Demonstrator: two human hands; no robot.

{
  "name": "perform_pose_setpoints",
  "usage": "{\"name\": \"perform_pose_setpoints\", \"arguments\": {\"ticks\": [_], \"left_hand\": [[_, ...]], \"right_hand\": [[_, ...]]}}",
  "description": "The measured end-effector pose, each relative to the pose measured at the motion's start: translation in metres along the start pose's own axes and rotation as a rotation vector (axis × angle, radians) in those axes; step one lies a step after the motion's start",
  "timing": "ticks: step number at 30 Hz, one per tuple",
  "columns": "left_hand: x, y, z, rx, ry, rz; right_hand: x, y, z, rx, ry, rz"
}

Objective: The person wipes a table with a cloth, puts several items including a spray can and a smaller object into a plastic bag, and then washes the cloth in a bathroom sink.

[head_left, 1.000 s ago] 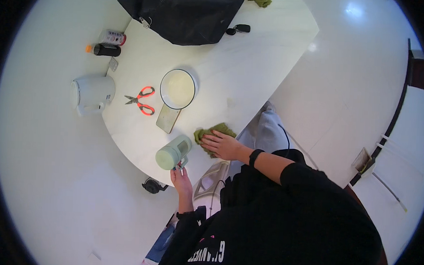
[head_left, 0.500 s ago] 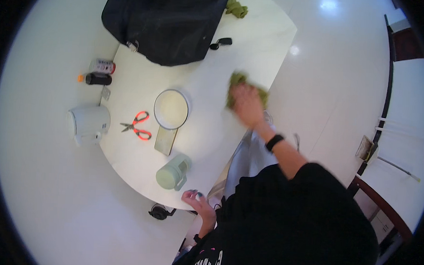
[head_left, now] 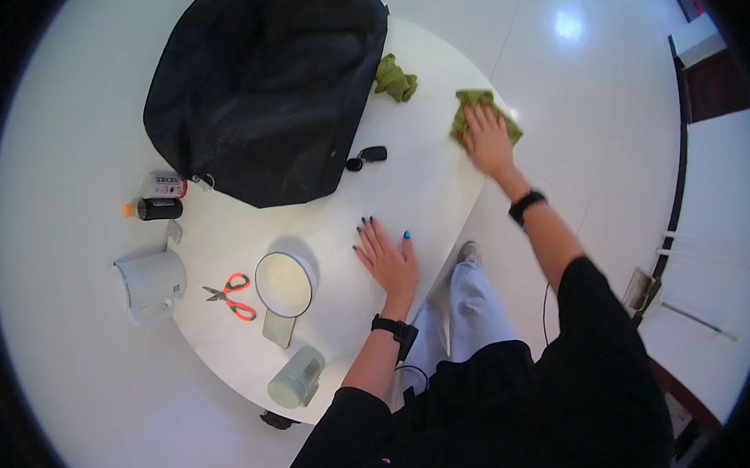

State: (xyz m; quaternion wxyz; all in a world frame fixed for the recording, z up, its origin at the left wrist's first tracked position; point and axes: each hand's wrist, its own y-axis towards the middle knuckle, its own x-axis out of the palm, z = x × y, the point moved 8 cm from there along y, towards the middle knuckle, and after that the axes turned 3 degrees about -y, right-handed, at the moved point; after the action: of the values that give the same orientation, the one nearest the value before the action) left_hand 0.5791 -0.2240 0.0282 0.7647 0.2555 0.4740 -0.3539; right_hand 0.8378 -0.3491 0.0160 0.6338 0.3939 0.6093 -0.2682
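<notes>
My right hand (head_left: pixel 489 144) lies with fingers stretched out on top of a green cloth (head_left: pixel 474 98), pressing it at the right edge of the white table (head_left: pixel 432 182). Part of the cloth reaches past that edge. My left hand (head_left: pixel 385 262) rests palm down on the tabletop, fingers spread and holding nothing. Left of it stands a white bowl (head_left: pixel 285 284) with a dark rim and pale contents. Beyond both hands are a black key fob (head_left: pixel 373 154) and a second, crumpled green cloth (head_left: pixel 395 78).
A large black bag (head_left: pixel 264 87) covers the far left of the table. Red-handled scissors (head_left: pixel 234 295), a flat phone-like slab (head_left: pixel 279 330) and a pale green mug (head_left: pixel 297 379) surround the bowl. Along the wall side stand a white kettle (head_left: pixel 151 283), a dark bottle (head_left: pixel 160 210) and a can (head_left: pixel 168 184).
My right hand has slid the cloth away from me and rightward to the table edge. My left hand has come from beside the mug onto the tabletop. The view has shifted.
</notes>
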Motion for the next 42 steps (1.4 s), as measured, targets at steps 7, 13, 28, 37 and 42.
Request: {"name": "perform_pose_setpoints", "arguments": {"ticks": [7,13,28,37,42], "left_hand": [[0.008,0.004,-0.004,-0.053,0.171,-0.048],[0.016,0.01,0.002,-0.092,0.138,-0.063],[0.008,0.006,-0.011,-0.105,0.12,-0.059],[-0.011,-0.002,-0.028,-0.101,-0.37,0.209],[-0.07,-0.025,-0.048,-0.201,-0.732,0.437]], "right_hand": [[-0.018,-0.065,-0.062,-0.586,0.262,-0.264],[0.025,0.119,0.021,-0.362,0.077,-0.079],[-0.019,-0.055,-0.047,-0.595,0.178,-0.377],[-0.014,-0.079,-0.192,-0.753,0.268,-0.32],[-0.009,-0.119,-0.268,-0.82,0.287,-0.273]]}}
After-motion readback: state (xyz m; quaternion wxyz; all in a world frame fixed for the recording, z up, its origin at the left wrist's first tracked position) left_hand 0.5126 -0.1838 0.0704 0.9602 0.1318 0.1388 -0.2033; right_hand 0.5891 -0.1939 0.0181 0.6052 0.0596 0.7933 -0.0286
